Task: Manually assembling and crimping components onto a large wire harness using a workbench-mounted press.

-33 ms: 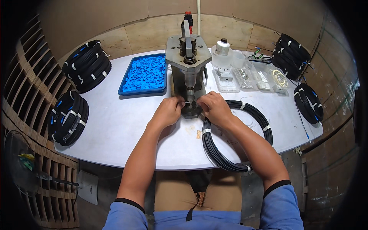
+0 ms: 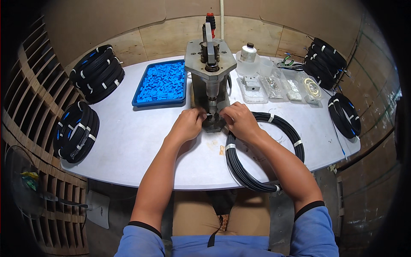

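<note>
A heavy metal bench press (image 2: 210, 73) stands at the middle of the table, its ram coming down over a small base. Both hands meet at the foot of that ram. My left hand (image 2: 189, 124) pinches from the left side, and a tiny pale tip shows by its fingertips. From the right, my right hand (image 2: 239, 121) closes its fingers close to the die; whatever they hold is hidden. Under my right wrist and forearm lies a coil of black cable (image 2: 298, 145), tied with white bands.
Left of the press sits a dark blue tray (image 2: 136, 103) of small blue parts. Clear containers (image 2: 274, 95) with metal bits, a white bottle (image 2: 248, 53) and a metal block (image 2: 251, 84) stand right. Black cable coils (image 2: 77, 132) line both table sides.
</note>
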### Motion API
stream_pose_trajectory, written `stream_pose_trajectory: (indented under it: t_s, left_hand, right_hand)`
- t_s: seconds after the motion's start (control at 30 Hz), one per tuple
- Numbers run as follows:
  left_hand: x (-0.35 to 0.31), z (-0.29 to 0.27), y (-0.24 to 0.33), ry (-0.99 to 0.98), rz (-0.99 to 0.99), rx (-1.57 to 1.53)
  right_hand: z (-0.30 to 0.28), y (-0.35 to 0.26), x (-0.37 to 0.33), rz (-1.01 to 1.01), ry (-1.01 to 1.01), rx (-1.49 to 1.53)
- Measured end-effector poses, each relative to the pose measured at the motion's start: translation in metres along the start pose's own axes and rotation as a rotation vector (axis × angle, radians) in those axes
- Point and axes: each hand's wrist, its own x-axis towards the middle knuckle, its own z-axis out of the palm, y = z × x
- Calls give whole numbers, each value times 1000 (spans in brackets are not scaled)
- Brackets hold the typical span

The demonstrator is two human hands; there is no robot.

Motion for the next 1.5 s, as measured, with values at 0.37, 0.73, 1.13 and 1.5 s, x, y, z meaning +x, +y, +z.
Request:
stream_pose_trajectory:
  t_s: [0.37, 0.73, 1.13, 1.5]
  left_hand:
    - [-1, 0, 3, -3, -27, -29]
    - [0, 1, -1, 19, -7, -38]
    - [-3, -1, 6, 22, -42, -59]
    - [-3, -3, 6, 15, -40, -49]
  right_hand:
    - [0, 0, 0, -17, 32, 6]
    - [0, 0, 1, -25, 46, 3]
    - [-4, -2, 1, -12, -10, -21]
    - [-5, -5, 3, -47, 25, -61]
